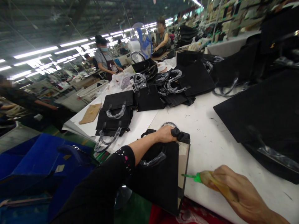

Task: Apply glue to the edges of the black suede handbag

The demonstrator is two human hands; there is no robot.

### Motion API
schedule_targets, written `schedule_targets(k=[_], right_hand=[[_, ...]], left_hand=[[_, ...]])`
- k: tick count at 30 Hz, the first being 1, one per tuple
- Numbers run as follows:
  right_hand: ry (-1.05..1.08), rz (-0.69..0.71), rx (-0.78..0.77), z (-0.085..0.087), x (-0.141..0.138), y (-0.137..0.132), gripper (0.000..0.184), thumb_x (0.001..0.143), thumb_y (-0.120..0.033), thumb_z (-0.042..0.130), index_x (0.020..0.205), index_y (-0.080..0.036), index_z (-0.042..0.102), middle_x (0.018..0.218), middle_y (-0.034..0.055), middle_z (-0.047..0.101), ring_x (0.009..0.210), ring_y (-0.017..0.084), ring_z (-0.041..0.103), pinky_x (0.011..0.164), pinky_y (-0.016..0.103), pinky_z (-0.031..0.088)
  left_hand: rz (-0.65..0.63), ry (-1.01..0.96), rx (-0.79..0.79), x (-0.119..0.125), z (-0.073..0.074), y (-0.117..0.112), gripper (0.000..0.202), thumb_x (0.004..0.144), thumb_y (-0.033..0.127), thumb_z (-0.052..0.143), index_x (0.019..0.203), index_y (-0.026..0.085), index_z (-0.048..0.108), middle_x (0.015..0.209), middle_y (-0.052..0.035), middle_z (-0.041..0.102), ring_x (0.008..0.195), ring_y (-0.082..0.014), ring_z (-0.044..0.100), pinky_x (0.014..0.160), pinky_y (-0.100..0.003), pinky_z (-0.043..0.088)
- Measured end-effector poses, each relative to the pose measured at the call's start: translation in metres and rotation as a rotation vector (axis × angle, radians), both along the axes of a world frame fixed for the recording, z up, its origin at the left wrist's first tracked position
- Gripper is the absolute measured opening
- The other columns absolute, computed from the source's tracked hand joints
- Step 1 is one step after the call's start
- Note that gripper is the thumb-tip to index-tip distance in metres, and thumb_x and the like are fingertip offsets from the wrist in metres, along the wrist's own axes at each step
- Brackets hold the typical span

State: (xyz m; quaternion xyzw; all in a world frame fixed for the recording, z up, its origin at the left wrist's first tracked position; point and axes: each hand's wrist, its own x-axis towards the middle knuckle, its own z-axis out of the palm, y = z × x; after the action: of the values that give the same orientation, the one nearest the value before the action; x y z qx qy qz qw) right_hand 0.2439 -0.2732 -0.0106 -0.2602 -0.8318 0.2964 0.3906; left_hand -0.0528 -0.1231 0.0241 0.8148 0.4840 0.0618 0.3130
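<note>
A black handbag lies at the front edge of the white table, its side opened to bare a beige inner panel. My left hand is closed on the bag's upper edge, where black fabric is folded back. Clear plastic wraps the bag's handle. In my right hand is a squeeze bottle of yellowish content with a green nozzle. The nozzle's thin tip points left, close to the beige panel; whether it touches cannot be told.
Several black bags with plastic-wrapped handles lie across the white table. A large black bag is at the right. Blue bins stand left. A fan and co-workers are farther back.
</note>
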Motion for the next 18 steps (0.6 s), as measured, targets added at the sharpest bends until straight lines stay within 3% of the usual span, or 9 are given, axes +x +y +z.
schedule_targets(k=[3, 7, 11, 15, 18], right_hand=[[-0.01, -0.072, 0.036, -0.003, 0.0, -0.007, 0.021, 0.095, -0.008, 0.044, 0.109, -0.019, 0.055, 0.09, 0.0067, 0.056, 0.072, 0.015, 0.059, 0.058, 0.025, 0.047], [-0.015, 0.025, 0.063, -0.003, -0.001, -0.018, 0.023, 0.093, -0.008, 0.045, 0.11, -0.019, 0.056, 0.088, 0.0066, 0.059, 0.07, 0.016, 0.061, 0.058, 0.025, 0.051], [0.014, -0.066, 0.085, -0.001, -0.002, -0.021, 0.028, 0.091, -0.004, 0.046, 0.113, -0.019, 0.055, 0.091, 0.0079, 0.06, 0.074, 0.016, 0.063, 0.061, 0.025, 0.052], [0.023, 0.012, 0.027, 0.004, -0.005, -0.019, 0.024, 0.092, -0.005, 0.043, 0.107, -0.02, 0.054, 0.081, 0.0044, 0.057, 0.064, 0.015, 0.058, 0.053, 0.024, 0.049], [0.04, -0.125, 0.119, 0.003, -0.004, -0.013, 0.027, 0.091, -0.004, 0.046, 0.109, -0.021, 0.055, 0.088, 0.0063, 0.06, 0.07, 0.016, 0.062, 0.056, 0.024, 0.051]], left_hand=[[-0.001, -0.01, -0.013, -0.001, -0.002, 0.001, 0.021, 0.073, 0.031, 0.069, 0.062, 0.016, 0.059, 0.059, 0.0041, 0.052, 0.059, -0.0102, 0.05, 0.054, -0.02, 0.037], [-0.021, -0.019, -0.018, -0.001, -0.001, 0.001, 0.023, 0.074, 0.032, 0.069, 0.062, 0.016, 0.059, 0.061, 0.004, 0.053, 0.06, -0.01, 0.049, 0.057, -0.021, 0.037], [-0.01, -0.001, -0.006, 0.0, 0.002, -0.001, 0.022, 0.074, 0.032, 0.069, 0.062, 0.016, 0.059, 0.06, 0.0036, 0.053, 0.061, -0.0106, 0.049, 0.058, -0.021, 0.039], [-0.018, 0.025, 0.001, 0.002, 0.006, -0.002, 0.024, 0.073, 0.035, 0.07, 0.062, 0.016, 0.059, 0.061, 0.0034, 0.054, 0.061, -0.011, 0.049, 0.059, -0.022, 0.039], [-0.008, 0.043, 0.016, 0.003, 0.006, -0.003, 0.023, 0.072, 0.034, 0.071, 0.063, 0.016, 0.06, 0.061, 0.0033, 0.055, 0.062, -0.0114, 0.05, 0.06, -0.022, 0.04]])
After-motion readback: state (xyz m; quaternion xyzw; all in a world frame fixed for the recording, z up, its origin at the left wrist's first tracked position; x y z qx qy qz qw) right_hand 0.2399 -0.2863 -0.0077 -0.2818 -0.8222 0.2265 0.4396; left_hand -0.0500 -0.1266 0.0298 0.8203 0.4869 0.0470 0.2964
